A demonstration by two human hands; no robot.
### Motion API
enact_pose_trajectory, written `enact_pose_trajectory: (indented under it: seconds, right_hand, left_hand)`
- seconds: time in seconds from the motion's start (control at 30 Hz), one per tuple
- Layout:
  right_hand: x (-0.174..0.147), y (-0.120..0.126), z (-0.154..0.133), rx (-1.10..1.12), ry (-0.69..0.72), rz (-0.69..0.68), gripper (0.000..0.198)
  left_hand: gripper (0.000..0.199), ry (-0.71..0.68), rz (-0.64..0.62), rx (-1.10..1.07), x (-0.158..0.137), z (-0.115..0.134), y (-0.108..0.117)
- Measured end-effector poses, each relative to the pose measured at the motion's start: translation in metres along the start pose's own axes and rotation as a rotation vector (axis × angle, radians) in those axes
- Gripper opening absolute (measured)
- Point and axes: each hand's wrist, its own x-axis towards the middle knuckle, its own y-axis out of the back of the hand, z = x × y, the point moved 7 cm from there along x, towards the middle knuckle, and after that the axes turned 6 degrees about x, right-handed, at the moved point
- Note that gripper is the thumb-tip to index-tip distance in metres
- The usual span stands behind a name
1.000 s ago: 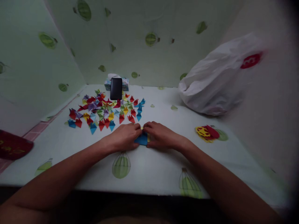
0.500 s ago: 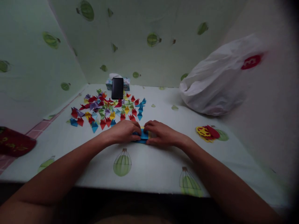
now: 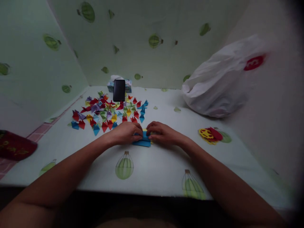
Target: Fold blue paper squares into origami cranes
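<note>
A blue sheet of paper (image 3: pixel 142 143), partly folded over, lies on the table between my hands, with a yellow edge showing behind and beside it. My left hand (image 3: pixel 129 132) is closed on its left side, thumb and fingers pinching the folded part. On the right side, my right hand (image 3: pixel 161 133) grips the same fold with bent fingers and thumb. Both hands rest close to the tabletop, and the fingertips partly hide the paper. Just beyond my left hand spreads a group of small folded paper cranes (image 3: pixel 109 115) in red, blue, yellow, purple and green.
A black phone (image 3: pixel 119 90) leans against a tissue box (image 3: pixel 128 85) at the back. To the right are yellow and red cut-out pieces (image 3: pixel 210 135) and a white plastic bag (image 3: pixel 213 85). A dark red object with lettering (image 3: pixel 17 145) sits at the left edge.
My right hand has shifted slightly up, away from the paper's near edge. More of the blue paper's lower strip shows now. The cranes and other things stay put.
</note>
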Motion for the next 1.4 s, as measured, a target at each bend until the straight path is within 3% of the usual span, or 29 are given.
enact_pose_trajectory:
  seconds: [0.27, 0.33, 0.43, 0.57, 0.67, 0.73, 0.8, 0.9, 1.0, 1.13, 1.27, 1.4]
  right_hand:
    - [0.003, -0.003, 0.003, 0.022, -0.057, 0.100, 0.007]
    - [0.002, 0.002, 0.003, 0.026, -0.083, 0.202, 0.007]
    - [-0.004, 0.016, 0.007, 0.083, -0.182, 0.424, 0.004]
    - [-0.013, 0.025, 0.019, 0.402, -0.315, 0.626, 0.013]
    - [-0.016, 0.020, 0.024, 0.641, -0.385, 0.665, 0.017]
    - [-0.016, 0.019, 0.020, 0.652, -0.384, 0.687, 0.016]
    - [-0.015, 0.020, 0.011, 0.579, -0.332, 0.684, 0.014]
    - [-0.014, 0.020, -0.003, 0.490, -0.230, 0.684, 0.012]
    - [-0.015, 0.019, -0.012, 0.547, -0.117, 0.719, 0.012]
    - [-0.021, 0.025, -0.024, 0.413, 0.022, 0.827, 0.007]
    - [-0.020, 0.025, -0.019, 0.511, -0.016, 0.842, 0.002]
    - [-0.019, 0.022, -0.011, 0.720, -0.078, 0.841, 0.009]
  left_hand:
    - [0.017, 0.064, 0.037, 0.008, 0.005, -0.006, -0.003]
    - [0.017, 0.105, 0.141, -0.062, 0.006, -0.010, -0.001]
    - [0.015, 0.188, 0.396, -0.205, 0.003, -0.020, 0.011]
    - [0.021, 0.338, 0.650, -0.422, -0.009, -0.032, 0.023]
    - [0.037, 0.415, 0.635, -0.728, -0.011, -0.034, 0.016]
    - [0.048, 0.411, 0.540, -0.955, -0.007, -0.030, 0.006]
    - [0.045, 0.396, 0.477, -1.064, -0.004, -0.024, -0.002]
    - [0.020, 0.374, 0.506, -1.079, -0.004, -0.020, -0.004]
    - [0.016, 0.329, 0.588, -1.060, -0.006, -0.017, 0.001]
    - [0.016, 0.266, 0.656, -1.027, -0.009, -0.012, 0.008]
    - [0.009, 0.224, 0.763, -0.931, -0.015, -0.010, 0.017]
    - [0.013, 0.174, 0.731, -0.858, -0.013, -0.007, 0.017]
